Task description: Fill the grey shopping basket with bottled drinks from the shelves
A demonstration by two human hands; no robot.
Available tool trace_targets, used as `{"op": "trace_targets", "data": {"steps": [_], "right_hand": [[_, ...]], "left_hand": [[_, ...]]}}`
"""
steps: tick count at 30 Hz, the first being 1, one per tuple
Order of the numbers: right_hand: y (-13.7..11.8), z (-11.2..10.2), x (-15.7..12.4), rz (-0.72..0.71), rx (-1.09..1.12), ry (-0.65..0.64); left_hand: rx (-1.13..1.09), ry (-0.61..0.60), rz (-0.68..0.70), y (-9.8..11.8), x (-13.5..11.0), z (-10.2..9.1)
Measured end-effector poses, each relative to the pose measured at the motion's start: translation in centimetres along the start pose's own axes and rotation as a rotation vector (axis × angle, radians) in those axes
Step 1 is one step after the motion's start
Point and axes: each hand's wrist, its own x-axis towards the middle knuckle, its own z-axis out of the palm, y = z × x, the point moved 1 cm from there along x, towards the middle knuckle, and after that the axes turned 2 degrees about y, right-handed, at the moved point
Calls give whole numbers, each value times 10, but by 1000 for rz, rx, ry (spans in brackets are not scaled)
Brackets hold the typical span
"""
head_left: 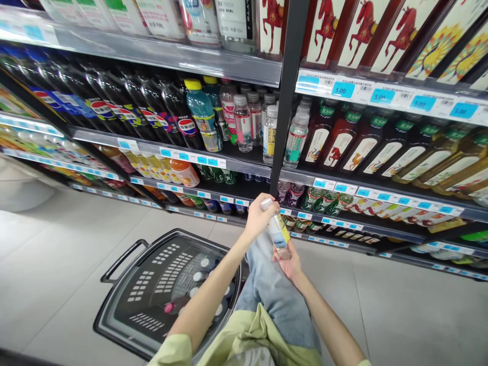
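A clear plastic drink bottle (279, 233) with a white cap and a yellow, white and blue label is held tilted in front of my legs. My left hand (260, 216) closes round its neck and cap. Lower down, my right hand (288, 261) grips the bottle near its base. Behind my left forearm stands a dark shopping basket (143, 310) on the floor, with several bottles inside, one with a pink cap. My arm hides part of it.
Shelves of drinks rise ahead, split by a black upright post (288, 76). Cola bottles (143, 107) fill the left side, and dark tea bottles (341, 134) stand right. A similar yellow-labelled bottle (270, 136) is near the post. Grey floor tiles (400, 305) lie to the right.
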Motion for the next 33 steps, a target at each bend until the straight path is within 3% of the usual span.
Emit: {"op": "trace_targets", "data": {"steps": [4,8,13,15,18,21,24,29,33], "right_hand": [[6,5,1,-192,-144,171],[1,11,-2,-385,-478,269],[-6,14,-5,-486,-661,258],[-6,14,-6,-479,-661,243],[-4,14,-8,-349,-589,202],[-3,13,-11,-200,-522,143],[-7,12,-14,-158,-515,97],[-15,15,-19,-123,-572,65],[-16,24,-21,-95,-697,15]], "left_hand": [[-20,37,5,1,1,-4],[-29,92,-12,-3,2,-9],[8,112,-25,-9,2,-18],[112,137,-7,-11,3,-24],[306,160,33,-14,3,-35],[374,134,39,-18,1,-49],[418,98,31,-26,-7,-68],[436,88,-96,-55,-32,-109],[343,202,-249,-76,-55,-147]]}}
